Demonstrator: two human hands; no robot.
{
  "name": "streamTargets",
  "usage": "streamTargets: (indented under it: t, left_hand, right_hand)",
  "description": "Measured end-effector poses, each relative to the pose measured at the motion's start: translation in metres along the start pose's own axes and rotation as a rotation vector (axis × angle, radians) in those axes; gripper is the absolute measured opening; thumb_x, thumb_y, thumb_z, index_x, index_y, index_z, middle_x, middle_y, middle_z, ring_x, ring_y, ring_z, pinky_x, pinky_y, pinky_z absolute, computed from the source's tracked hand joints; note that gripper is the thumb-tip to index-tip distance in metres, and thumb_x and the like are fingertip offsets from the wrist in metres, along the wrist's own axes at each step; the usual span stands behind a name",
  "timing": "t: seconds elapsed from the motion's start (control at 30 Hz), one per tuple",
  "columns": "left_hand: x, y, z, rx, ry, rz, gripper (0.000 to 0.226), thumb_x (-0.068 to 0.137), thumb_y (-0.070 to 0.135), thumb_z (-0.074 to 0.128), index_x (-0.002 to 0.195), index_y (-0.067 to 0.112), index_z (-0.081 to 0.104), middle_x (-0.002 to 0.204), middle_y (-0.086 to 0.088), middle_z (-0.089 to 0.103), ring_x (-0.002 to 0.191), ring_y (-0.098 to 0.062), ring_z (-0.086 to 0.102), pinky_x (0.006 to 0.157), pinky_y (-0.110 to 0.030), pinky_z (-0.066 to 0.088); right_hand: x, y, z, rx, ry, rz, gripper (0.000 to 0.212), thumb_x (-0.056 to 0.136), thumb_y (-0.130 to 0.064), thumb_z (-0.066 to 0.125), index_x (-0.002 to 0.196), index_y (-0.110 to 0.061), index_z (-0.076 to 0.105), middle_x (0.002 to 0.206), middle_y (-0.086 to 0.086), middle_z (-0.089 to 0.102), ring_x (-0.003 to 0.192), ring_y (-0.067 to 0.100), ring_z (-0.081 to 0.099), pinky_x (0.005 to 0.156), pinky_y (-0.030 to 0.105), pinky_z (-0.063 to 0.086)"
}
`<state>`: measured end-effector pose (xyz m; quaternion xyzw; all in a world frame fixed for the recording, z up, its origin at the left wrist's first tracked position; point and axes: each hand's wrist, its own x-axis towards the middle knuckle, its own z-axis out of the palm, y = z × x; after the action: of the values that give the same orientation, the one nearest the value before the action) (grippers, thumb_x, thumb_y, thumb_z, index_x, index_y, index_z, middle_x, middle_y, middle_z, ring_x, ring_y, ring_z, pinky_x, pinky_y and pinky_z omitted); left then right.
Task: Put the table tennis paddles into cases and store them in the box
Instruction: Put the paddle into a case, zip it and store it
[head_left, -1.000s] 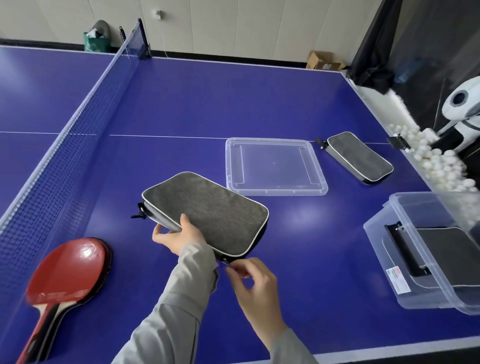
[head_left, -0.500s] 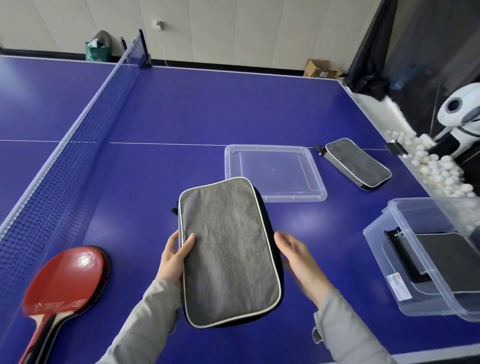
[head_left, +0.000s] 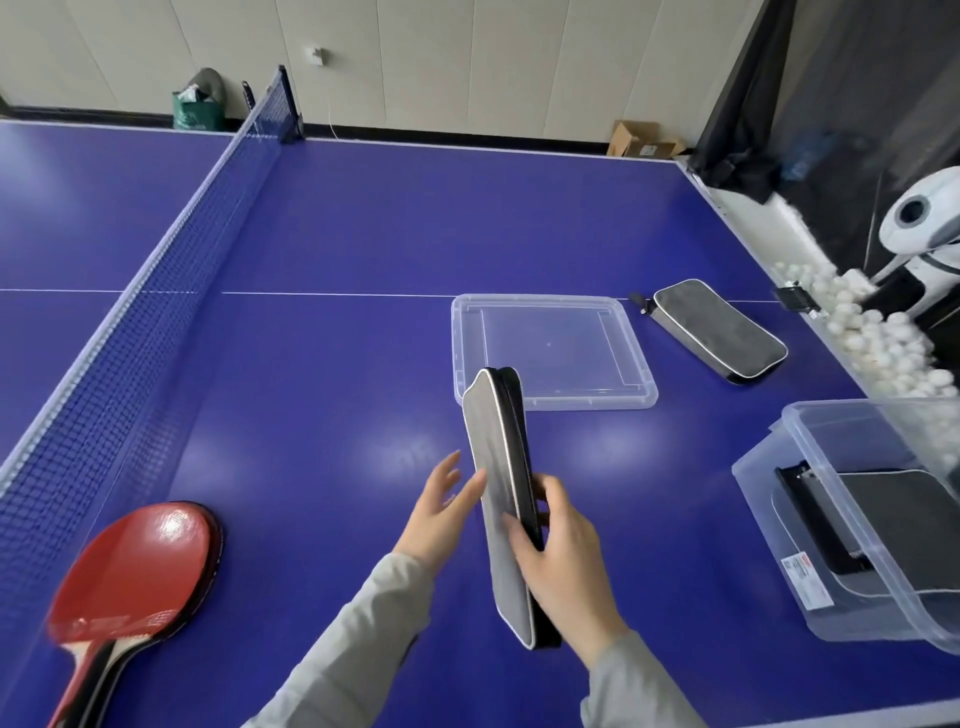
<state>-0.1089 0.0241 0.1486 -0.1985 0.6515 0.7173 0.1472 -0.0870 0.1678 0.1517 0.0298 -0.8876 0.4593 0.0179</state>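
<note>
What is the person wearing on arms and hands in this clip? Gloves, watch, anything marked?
Both hands, left hand and right hand, are bare: no gloves or rings visible. Plain light grey long sleeves reach the wrists, without visible markings.

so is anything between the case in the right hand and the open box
Nothing visible. The right hand grips the grey case on edge; bare table lies between it and the clear box, which is open-topped, its lid set aside.

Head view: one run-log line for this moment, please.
right hand grips grey case on edge | left hand open beside it | red paddles uncased | clear box holds one case
</note>
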Motion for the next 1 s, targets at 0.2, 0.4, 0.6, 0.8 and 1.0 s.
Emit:
streamTargets:
  t: [0.2, 0.4, 0.6, 0.8, 1.0]
  left_hand:
    - [-0.012, 0.005, 0.016, -0.099, -0.06, -0.038, 0.038, 0.093, 0.034, 0.056, 0.129, 0.038, 0.044, 0.135, 0.008, 0.05, 0.099, 0.0, 0.063, 0.084, -0.04, 0.055]
    - [-0.009, -0.008, 0.007, -0.037, -0.032, 0.007, 0.038, 0.095, 0.029, 0.054, 0.133, 0.027, 0.049, 0.122, -0.006, 0.06, 0.069, 0.004, 0.067, 0.054, -0.021, 0.054]
    - [-0.006, -0.009, -0.006, -0.015, -0.011, 0.017, 0.037, 0.093, 0.028, 0.057, 0.13, 0.026, 0.053, 0.116, -0.005, 0.064, 0.088, -0.005, 0.067, 0.058, -0.026, 0.055]
    - [0.004, -0.017, -0.053, 0.05, 0.216, 0.051, 0.037, 0.09, 0.013, 0.061, 0.124, 0.025, 0.053, 0.108, -0.011, 0.066, 0.087, -0.021, 0.066, 0.074, -0.04, 0.055]
    - [0.02, -0.055, -0.12, 0.291, 0.361, -0.045, 0.065, 0.072, -0.017, 0.063, 0.126, 0.016, 0.053, 0.107, -0.009, 0.061, 0.111, -0.032, 0.057, 0.1, -0.046, 0.044]
  right_hand:
    - [-0.01, 0.001, 0.013, 0.055, -0.148, 0.037, 0.028, 0.093, -0.034, 0.054, 0.118, -0.044, 0.046, 0.11, -0.024, 0.063, 0.105, -0.003, 0.059, 0.081, 0.029, 0.054]
    - [-0.012, 0.002, 0.018, 0.135, -0.213, 0.066, 0.031, 0.098, -0.03, 0.044, 0.121, -0.05, 0.047, 0.106, -0.029, 0.062, 0.103, -0.004, 0.059, 0.081, 0.021, 0.052]
    - [-0.007, 0.004, 0.022, 0.217, -0.197, 0.078, 0.026, 0.099, -0.023, 0.042, 0.111, -0.041, 0.055, 0.096, -0.018, 0.066, 0.092, 0.004, 0.063, 0.074, 0.016, 0.049]
    - [0.007, 0.027, 0.0, 0.232, -0.104, 0.164, 0.019, 0.098, -0.015, 0.046, 0.105, -0.024, 0.061, 0.089, -0.004, 0.069, 0.082, 0.011, 0.063, 0.075, 0.025, 0.048]
    - [0.02, 0.09, -0.034, 0.107, -0.036, 0.32, 0.021, 0.094, 0.0, 0.049, 0.107, -0.005, 0.065, 0.098, 0.007, 0.07, 0.092, 0.023, 0.064, 0.085, 0.039, 0.05]
